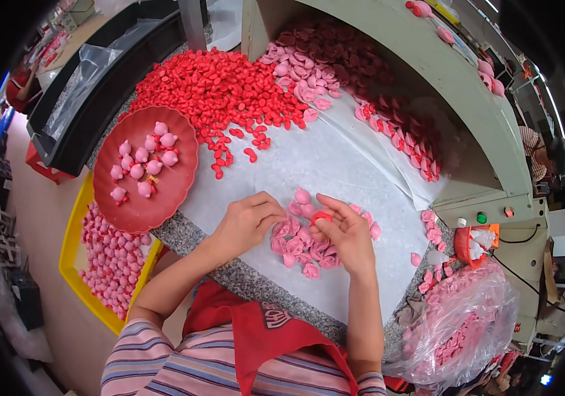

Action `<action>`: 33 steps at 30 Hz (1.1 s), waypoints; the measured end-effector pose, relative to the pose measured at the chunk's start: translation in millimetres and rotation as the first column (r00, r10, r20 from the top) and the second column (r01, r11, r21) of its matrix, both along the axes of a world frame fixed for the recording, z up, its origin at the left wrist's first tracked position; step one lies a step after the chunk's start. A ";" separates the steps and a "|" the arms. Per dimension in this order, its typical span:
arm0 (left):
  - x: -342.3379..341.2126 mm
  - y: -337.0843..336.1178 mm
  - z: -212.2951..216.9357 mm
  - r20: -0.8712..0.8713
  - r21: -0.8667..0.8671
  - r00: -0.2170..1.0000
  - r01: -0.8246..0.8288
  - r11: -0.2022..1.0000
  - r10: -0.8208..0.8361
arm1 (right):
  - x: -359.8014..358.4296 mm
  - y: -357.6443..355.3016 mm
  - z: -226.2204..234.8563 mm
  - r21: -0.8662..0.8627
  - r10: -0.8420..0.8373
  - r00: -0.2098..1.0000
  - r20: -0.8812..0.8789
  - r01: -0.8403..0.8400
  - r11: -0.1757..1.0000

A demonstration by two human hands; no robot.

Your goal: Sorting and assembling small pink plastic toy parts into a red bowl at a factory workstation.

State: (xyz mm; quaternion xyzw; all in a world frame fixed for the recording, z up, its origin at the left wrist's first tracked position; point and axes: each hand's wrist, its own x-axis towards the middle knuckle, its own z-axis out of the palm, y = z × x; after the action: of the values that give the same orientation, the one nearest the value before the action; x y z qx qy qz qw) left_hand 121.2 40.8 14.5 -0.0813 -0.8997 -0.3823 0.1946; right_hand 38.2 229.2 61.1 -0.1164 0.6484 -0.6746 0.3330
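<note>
My right hand [346,232] pinches a small glossy red rubbery piece [322,216] between thumb and fingers. To its left, my left hand [248,223] is closed with the fingertips drawn together; whatever it may hold is hidden. Under and between both hands lies a loose pile of pink cup-shaped soft pieces [294,247]. A rounder pink piece [302,195] rests just beyond the fingertips. The pile spreads over a white sheet [263,168] covering the speckled stone worktop [256,290].
Bean-shaped red pieces [210,86] are heaped at the back. A red scalloped dish [121,214] and a yellow crate [69,247] hold pink-and-red pieces at left. Under the grey machine housing [467,86] lie more pieces. A clear bag [494,310] bulges at right, near an orange basket [465,247].
</note>
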 end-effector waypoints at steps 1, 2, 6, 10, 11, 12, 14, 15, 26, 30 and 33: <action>1.9 2.1 11.1 0.115 0.206 0.992 0.022 0.978 -0.047 | 7.2 -1.5 0.6 0.060 -0.035 0.996 -0.085 0.040 0.997; 4.4 4.8 18.6 0.221 0.403 0.969 0.015 0.915 -0.113 | 12.0 -1.2 1.6 0.116 -0.062 0.984 -0.169 0.082 0.990; 0.9 14.4 18.3 0.155 0.278 0.986 0.017 0.961 -0.062 | 12.4 5.1 1.2 0.312 0.087 0.926 -0.369 0.035 0.950; -5.5 16.0 6.9 0.060 0.100 0.998 -0.001 0.995 -0.005 | 8.6 20.3 -10.2 0.078 -0.129 0.983 -0.133 0.140 0.987; -10.3 17.3 7.0 0.031 0.034 0.999 0.012 0.999 -0.013 | 6.6 23.7 -11.4 0.023 -0.126 0.990 -0.071 0.128 0.992; -12.7 17.9 5.6 0.031 0.034 0.999 0.019 0.999 -0.020 | 7.2 25.0 -14.0 0.024 -0.133 0.989 -0.071 0.135 0.991; -16.0 18.6 2.3 0.122 0.039 0.992 0.026 0.999 -0.031 | 10.7 25.2 -18.9 0.035 -0.113 0.990 -0.086 0.116 0.993; -16.0 18.7 3.7 0.122 0.038 0.992 0.033 0.999 -0.037 | 12.1 25.3 -19.0 0.034 -0.120 0.989 -0.086 0.123 0.992; -3.2 40.4 34.5 0.203 0.946 0.923 -0.098 0.310 -0.328 | 31.1 12.0 20.9 -0.170 -0.188 0.978 -0.086 0.172 0.970; -5.3 48.9 33.1 0.083 0.913 0.969 0.020 0.407 -0.234 | 33.2 16.5 34.6 -0.032 -0.152 0.972 -0.180 0.148 0.988; -8.7 51.9 34.2 0.000 0.916 0.948 0.128 0.380 -0.320 | 35.9 18.2 41.4 0.139 -0.083 0.973 -0.215 0.115 0.984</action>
State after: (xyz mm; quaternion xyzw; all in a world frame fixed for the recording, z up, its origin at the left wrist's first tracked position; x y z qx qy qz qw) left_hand 112.5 92.7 48.7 -0.0501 -0.5428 -0.8352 0.0732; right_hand 74.2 247.5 102.5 -0.1286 0.7337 -0.6237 0.2368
